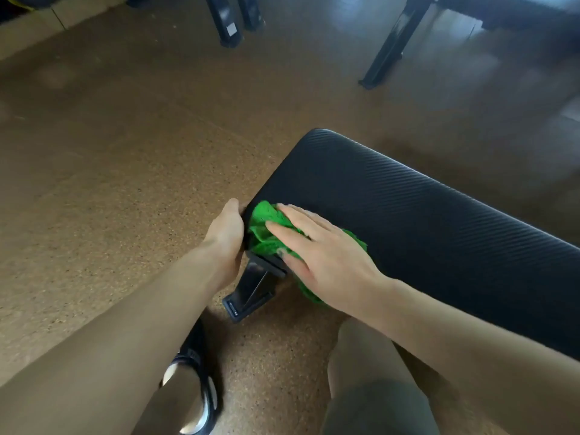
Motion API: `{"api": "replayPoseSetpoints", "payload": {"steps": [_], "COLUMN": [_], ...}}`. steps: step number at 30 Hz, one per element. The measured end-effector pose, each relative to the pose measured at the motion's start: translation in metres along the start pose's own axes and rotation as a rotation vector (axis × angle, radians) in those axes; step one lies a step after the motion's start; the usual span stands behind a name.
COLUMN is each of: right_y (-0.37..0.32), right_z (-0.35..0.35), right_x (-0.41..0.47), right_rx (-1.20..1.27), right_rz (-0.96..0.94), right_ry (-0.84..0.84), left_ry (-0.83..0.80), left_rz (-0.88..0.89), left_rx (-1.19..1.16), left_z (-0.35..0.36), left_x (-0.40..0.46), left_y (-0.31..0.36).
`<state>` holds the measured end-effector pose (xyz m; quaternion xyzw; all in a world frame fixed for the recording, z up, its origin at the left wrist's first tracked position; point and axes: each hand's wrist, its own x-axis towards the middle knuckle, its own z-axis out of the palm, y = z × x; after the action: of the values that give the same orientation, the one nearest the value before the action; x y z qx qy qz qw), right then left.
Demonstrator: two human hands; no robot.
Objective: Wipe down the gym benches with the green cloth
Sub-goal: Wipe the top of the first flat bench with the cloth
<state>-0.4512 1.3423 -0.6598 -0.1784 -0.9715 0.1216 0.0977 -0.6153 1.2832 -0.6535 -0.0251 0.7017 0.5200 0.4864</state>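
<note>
So the green cloth (266, 230) is bunched up on the near left corner of the black bench pad (423, 221), with part of it hanging off the near edge. The right hand (323, 255) lies flat on top of it, fingers straight and spread, pressing it into the pad rather than gripping it. The left hand (227, 237) is just beside the cloth, curled round the end edge of the pad, I'd guess to steady it.

Progress-wise, hard to call. Only this corner has the cloth on it, and the ribbed pad shows no wet streaks I can make out, so I can't tell how much is wiped. My guess is the long stretch running off right is left to do, plus any other benches.

Count: one cloth, one bench pad in plain view, one bench foot (248, 293) under the corner, two hands. Far across the brown floor (110, 152) there are dark frame legs (392, 42), maybe more benches, can't say.
</note>
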Motion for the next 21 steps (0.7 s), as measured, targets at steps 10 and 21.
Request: {"api": "replayPoseSetpoints", "payload": {"steps": [10,21], "right_y": [0.084,0.109], "right_z": [-0.010,-0.025], "right_x": [0.129,0.081], "right_rx": [-0.082,-0.028], "right_rz": [0.344,0.912], "right_ry": [0.126,0.223], "left_ry": [0.217,0.186], "left_rz": [-0.015,-0.035], "left_rx": [0.151,0.392], "left_z": [0.019,0.015], "left_x": [0.010,-0.004], "left_y": [0.000,0.015]}}
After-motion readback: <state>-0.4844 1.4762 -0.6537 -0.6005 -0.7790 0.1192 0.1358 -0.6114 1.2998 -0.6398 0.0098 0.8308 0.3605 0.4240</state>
